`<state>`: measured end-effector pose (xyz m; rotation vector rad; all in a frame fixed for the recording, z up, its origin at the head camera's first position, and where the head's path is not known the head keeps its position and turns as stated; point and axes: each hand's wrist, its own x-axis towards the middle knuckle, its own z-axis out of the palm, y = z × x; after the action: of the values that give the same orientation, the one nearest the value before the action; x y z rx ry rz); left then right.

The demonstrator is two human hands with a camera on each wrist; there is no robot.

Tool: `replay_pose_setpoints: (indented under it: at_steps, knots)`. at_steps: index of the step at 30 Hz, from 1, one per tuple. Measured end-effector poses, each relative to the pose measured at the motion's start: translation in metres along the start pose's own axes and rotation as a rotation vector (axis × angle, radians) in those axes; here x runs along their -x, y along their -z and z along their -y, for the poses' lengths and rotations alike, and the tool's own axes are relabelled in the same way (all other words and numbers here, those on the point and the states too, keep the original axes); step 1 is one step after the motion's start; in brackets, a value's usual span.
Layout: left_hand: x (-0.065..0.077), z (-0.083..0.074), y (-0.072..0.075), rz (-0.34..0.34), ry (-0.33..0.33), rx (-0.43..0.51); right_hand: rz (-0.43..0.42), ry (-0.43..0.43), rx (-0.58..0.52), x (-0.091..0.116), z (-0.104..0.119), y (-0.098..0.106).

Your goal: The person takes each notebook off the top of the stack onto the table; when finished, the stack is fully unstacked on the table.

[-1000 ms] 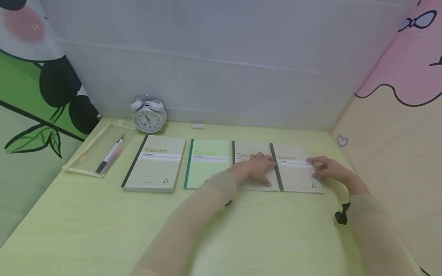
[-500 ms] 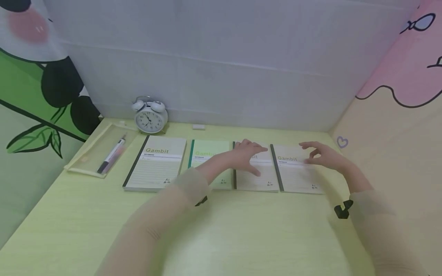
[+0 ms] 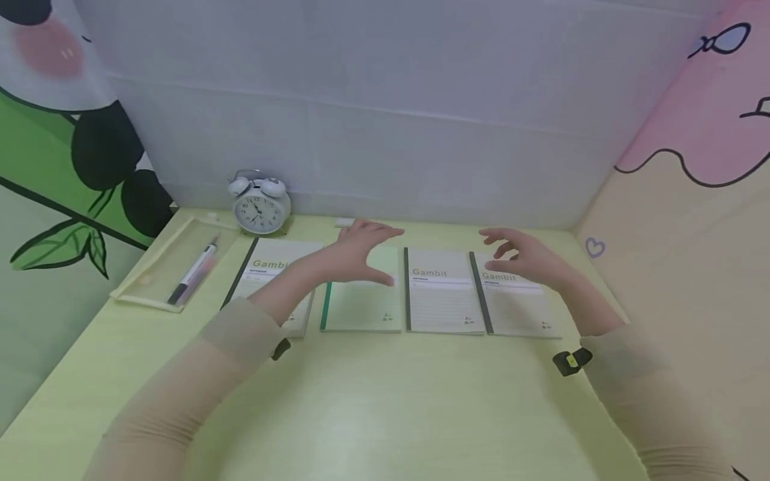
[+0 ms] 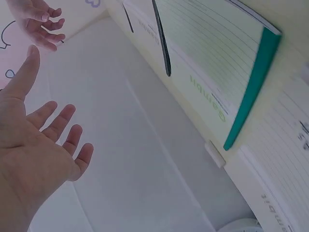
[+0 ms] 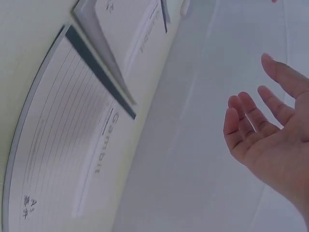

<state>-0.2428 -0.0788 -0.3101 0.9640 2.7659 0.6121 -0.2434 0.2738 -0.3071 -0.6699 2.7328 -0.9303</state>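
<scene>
My left hand (image 3: 355,256) hovers over the green notebook (image 3: 362,304), fingers spread, holding nothing. In the left wrist view its palm (image 4: 34,154) shows bare. Above the rightmost notebook (image 3: 520,314), my right hand (image 3: 526,257) is raised with loosely bent fingers and nothing in it. Between the hands lies another notebook (image 3: 444,304) with a dark spine. A thicker notebook (image 3: 303,255) at the left of the row is partly hidden by my left wrist. All of these lie flat, side by side, with "Gambit" covers.
A white alarm clock (image 3: 261,210) stands at the back left. Beside it lies a clear zip pouch (image 3: 144,284) with a pen (image 3: 192,272) on or in it. A small white block (image 3: 343,222), partly behind my left hand, lies near the back wall (image 3: 421,160).
Both hands have lifted off the two right-hand notebooks and moved left, the left hand farther. The notebooks lie about where they were.
</scene>
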Motion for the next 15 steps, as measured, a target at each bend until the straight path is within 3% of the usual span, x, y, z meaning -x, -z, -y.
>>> replay_pose_setpoints:
  at_steps: [8,15]
  knots:
    - [0.045,0.031,0.019,-0.071,0.075,0.009,-0.017,0.036,-0.071,-0.022,0.047,-0.025]
    - [0.085,0.064,0.026,-0.161,0.144,0.032,-0.013,0.074,-0.097,-0.043,0.085,-0.056]
